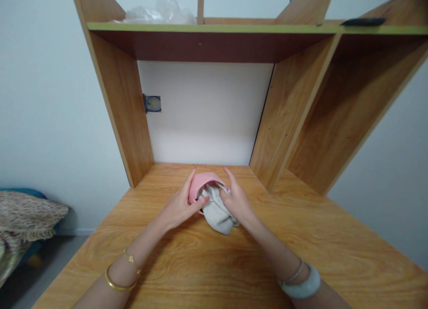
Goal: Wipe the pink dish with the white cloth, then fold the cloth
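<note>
A smooth pink hollow item (201, 180), whose exact kind I cannot make out, is tilted with its opening toward me, just above or on the desk. My left hand (183, 205) grips it from the left, fingers behind and thumb over the front rim. A pale grey-white cloth (219, 215) is bunched partly inside the opening and hangs out below it. On the right, my right hand (236, 199) holds the cloth at the opening, with one finger stretched along the pink item's far side. The inside is mostly hidden by the cloth.
Both forearms rest over a wooden desk (187, 264). Upright wooden panels (123, 108) and an overhead shelf (234, 29) frame the back. Clear plastic wrapping (160, 12) and a dark object (364, 22) lie on that shelf. A wall socket opening (154, 104) shows blue wire.
</note>
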Available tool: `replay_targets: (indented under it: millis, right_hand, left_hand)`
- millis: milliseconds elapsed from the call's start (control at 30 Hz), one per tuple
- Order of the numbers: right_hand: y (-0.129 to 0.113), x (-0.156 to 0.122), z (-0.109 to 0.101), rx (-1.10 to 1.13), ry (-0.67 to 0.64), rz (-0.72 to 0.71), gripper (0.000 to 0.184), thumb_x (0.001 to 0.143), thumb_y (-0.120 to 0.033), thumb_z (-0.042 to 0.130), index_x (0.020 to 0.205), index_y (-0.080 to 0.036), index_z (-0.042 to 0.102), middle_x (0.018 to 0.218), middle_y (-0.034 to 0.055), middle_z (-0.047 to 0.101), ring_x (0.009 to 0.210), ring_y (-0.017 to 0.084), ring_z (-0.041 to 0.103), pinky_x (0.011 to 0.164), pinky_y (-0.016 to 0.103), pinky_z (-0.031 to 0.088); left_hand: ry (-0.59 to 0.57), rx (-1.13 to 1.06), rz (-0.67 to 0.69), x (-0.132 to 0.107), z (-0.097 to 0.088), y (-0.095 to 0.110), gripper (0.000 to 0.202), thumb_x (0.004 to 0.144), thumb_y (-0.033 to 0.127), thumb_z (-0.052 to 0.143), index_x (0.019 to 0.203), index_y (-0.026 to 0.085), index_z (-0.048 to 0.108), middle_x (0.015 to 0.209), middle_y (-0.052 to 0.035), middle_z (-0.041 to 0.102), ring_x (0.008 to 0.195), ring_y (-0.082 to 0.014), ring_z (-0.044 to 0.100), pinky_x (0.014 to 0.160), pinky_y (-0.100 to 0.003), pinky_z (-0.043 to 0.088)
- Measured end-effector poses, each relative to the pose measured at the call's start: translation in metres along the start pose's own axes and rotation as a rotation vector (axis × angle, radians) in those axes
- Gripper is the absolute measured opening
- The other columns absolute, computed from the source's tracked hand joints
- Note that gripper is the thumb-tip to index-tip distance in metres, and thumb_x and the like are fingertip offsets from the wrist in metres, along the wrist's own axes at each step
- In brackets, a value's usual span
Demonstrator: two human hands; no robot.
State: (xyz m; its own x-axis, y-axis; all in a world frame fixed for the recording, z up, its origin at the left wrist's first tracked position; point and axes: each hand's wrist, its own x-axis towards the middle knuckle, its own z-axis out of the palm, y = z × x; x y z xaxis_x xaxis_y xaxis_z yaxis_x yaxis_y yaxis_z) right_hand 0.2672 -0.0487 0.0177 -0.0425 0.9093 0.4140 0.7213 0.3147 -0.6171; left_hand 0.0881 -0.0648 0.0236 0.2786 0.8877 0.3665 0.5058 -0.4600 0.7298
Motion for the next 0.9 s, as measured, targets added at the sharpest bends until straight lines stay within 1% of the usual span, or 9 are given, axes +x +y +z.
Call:
replay_targets:
  millis: [67, 133, 300, 400, 500, 567, 700, 800, 900]
  right_hand:
    - [0.003, 0.002, 0.003, 0.08, 0.003, 0.067, 0.061, 0.076, -0.015, 0.04, 0.135, -0.014, 0.024, 0.07, 0.0013, 0.063, 0.058, 0.015, 0.057, 0.053, 0.022, 0.04]
    - [0.002, 0.002, 0.004, 0.03, -0.014, 0.079, 0.062, 0.076, -0.016, 0.043, 0.135, -0.014, 0.024, 0.072, 0.0027, 0.064, 0.062, 0.016, 0.059, 0.054, 0.022, 0.04]
    - [-0.009, -0.002, -0.005, -0.416, -0.061, 0.003, 0.076, 0.078, -0.026, 0.051, 0.14, -0.018, 0.01, 0.069, 0.0062, 0.066, 0.065, 0.024, 0.063, 0.056, 0.027, 0.038]
    - [-0.017, -0.004, -0.012, -0.541, -0.038, -0.061, 0.079, 0.079, -0.031, 0.052, 0.141, -0.02, 0.004, 0.068, 0.0062, 0.067, 0.063, 0.024, 0.063, 0.057, 0.027, 0.038]
    - [-0.021, -0.004, -0.014, -0.518, -0.06, -0.221, 0.082, 0.078, -0.026, 0.054, 0.141, -0.022, 0.003, 0.074, 0.005, 0.067, 0.071, 0.023, 0.063, 0.064, 0.028, 0.039]
    - [-0.02, -0.003, -0.015, -0.457, -0.116, -0.253, 0.083, 0.077, -0.024, 0.055, 0.141, -0.022, 0.003, 0.074, 0.0038, 0.067, 0.073, 0.022, 0.063, 0.066, 0.028, 0.039]
    - [-0.013, 0.005, -0.021, -0.287, -0.178, -0.035, 0.079, 0.079, -0.035, 0.052, 0.141, -0.018, 0.006, 0.079, 0.0066, 0.067, 0.07, 0.022, 0.063, 0.058, 0.027, 0.039]
    - [-0.004, 0.011, -0.025, -0.191, -0.263, 0.098, 0.078, 0.075, -0.036, 0.056, 0.139, -0.011, 0.018, 0.103, 0.0158, 0.063, 0.087, 0.025, 0.061, 0.068, 0.03, 0.042]
    - [0.004, 0.009, -0.019, -0.151, -0.464, 0.194, 0.085, 0.064, -0.032, 0.064, 0.135, -0.005, 0.026, 0.121, 0.0206, 0.053, 0.104, 0.027, 0.054, 0.079, 0.031, 0.041]
  left_hand:
    - [0.01, -0.126, 0.022, 0.0, 0.005, -0.002, 0.077, 0.078, 0.045, 0.053, 0.138, 0.016, 0.016, 0.134, -0.0109, 0.04, 0.113, -0.0223, 0.047, 0.092, -0.033, 0.041]
    - [0.015, -0.149, 0.03, -0.002, 0.007, -0.002, 0.07, 0.078, 0.04, 0.053, 0.136, 0.016, 0.023, 0.131, -0.0094, 0.044, 0.111, -0.0212, 0.049, 0.093, -0.033, 0.04]
    - [-0.006, 0.008, 0.026, -0.002, 0.0, 0.007, 0.06, 0.072, 0.028, 0.053, 0.129, 0.018, 0.036, 0.12, -0.0062, 0.055, 0.103, -0.0211, 0.054, 0.091, -0.032, 0.041]
    - [-0.033, 0.04, 0.025, -0.001, -0.003, 0.011, 0.059, 0.07, 0.024, 0.051, 0.128, 0.019, 0.039, 0.116, -0.0048, 0.058, 0.098, -0.02, 0.056, 0.088, -0.031, 0.042]
    - [-0.11, 0.024, 0.01, -0.001, 0.0, 0.01, 0.058, 0.068, 0.02, 0.051, 0.125, 0.019, 0.043, 0.112, -0.004, 0.06, 0.096, -0.0193, 0.058, 0.087, -0.031, 0.043]
    - [-0.133, -0.016, -0.016, 0.0, 0.004, 0.004, 0.054, 0.068, 0.019, 0.05, 0.122, 0.017, 0.047, 0.114, -0.0052, 0.06, 0.1, -0.0197, 0.056, 0.089, -0.03, 0.042]
    - [0.001, -0.123, -0.117, 0.007, 0.006, -0.016, 0.043, 0.072, 0.022, 0.049, 0.113, 0.011, 0.054, 0.114, -0.0097, 0.059, 0.103, -0.0205, 0.055, 0.089, -0.03, 0.042]
    - [0.193, -0.202, -0.268, 0.014, 0.0, -0.032, 0.037, 0.078, 0.025, 0.045, 0.111, 0.01, 0.053, 0.087, -0.0083, 0.066, 0.07, -0.0156, 0.063, 0.061, -0.024, 0.049]
    - [0.331, -0.307, -0.433, 0.019, -0.007, -0.042, 0.037, 0.083, 0.029, 0.041, 0.116, 0.012, 0.046, 0.056, 0.0019, 0.056, 0.031, -0.007, 0.043, 0.032, -0.017, 0.034]
